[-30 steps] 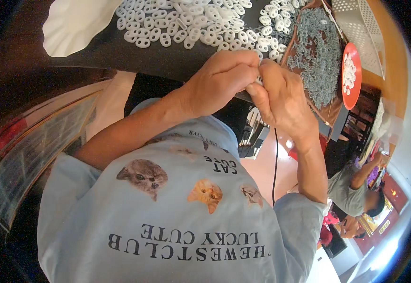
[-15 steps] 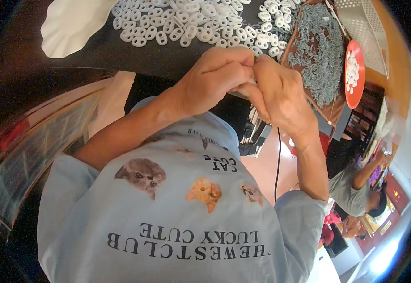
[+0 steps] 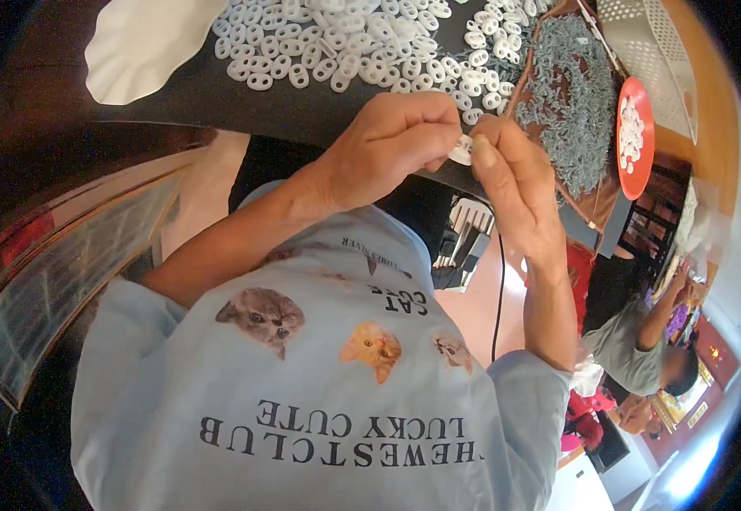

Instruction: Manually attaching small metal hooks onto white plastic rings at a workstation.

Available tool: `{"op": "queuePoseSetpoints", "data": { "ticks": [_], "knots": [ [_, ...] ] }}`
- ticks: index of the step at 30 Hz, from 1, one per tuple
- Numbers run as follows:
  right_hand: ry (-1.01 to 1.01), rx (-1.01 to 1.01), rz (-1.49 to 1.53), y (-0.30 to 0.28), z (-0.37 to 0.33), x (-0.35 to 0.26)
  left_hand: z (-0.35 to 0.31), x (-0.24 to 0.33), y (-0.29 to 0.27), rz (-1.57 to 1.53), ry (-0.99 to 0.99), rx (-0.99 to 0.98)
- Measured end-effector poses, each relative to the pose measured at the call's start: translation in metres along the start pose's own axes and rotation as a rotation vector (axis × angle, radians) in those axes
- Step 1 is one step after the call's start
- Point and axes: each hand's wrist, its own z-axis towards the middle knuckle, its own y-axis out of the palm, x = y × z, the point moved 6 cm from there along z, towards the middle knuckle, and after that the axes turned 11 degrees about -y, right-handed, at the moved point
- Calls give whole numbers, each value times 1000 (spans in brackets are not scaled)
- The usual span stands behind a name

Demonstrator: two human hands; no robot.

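A small white oval piece with two holes (image 3: 462, 151) is held between my two hands, just off the table's near edge. My left hand (image 3: 391, 140) is closed, its fingertips pinching the piece's left end. My right hand (image 3: 519, 183) pinches the other end between thumb and forefinger. Part of the piece is hidden behind my fingers. Beyond my hands, many like white two-hole pieces (image 3: 340, 47) lie heaped on the dark table (image 3: 191, 106).
A white wavy-edged dish (image 3: 145, 51) stands at the far left. To the right, a brown-lined tray holds small grey-blue pieces (image 3: 570, 102). Past it sits a red plate (image 3: 634, 175) with white bits, near a white perforated basket (image 3: 643, 43). Another person (image 3: 643, 349) is further right.
My right hand has opened away slightly to the right and turned, so the white oval piece between my hands now shows. The left hand stays closed, almost in place.
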Motion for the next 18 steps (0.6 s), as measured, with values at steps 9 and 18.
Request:
{"op": "queuePoseSetpoints", "data": {
  "ticks": [9, 18],
  "knots": [
    [243, 378, 11, -51, -36, 19, -2, 8, 2, 35, -44, -3],
    [379, 548, -607, -209, -82, 106, -2, 6, 4, 125, -35, 9]
  ]
}}
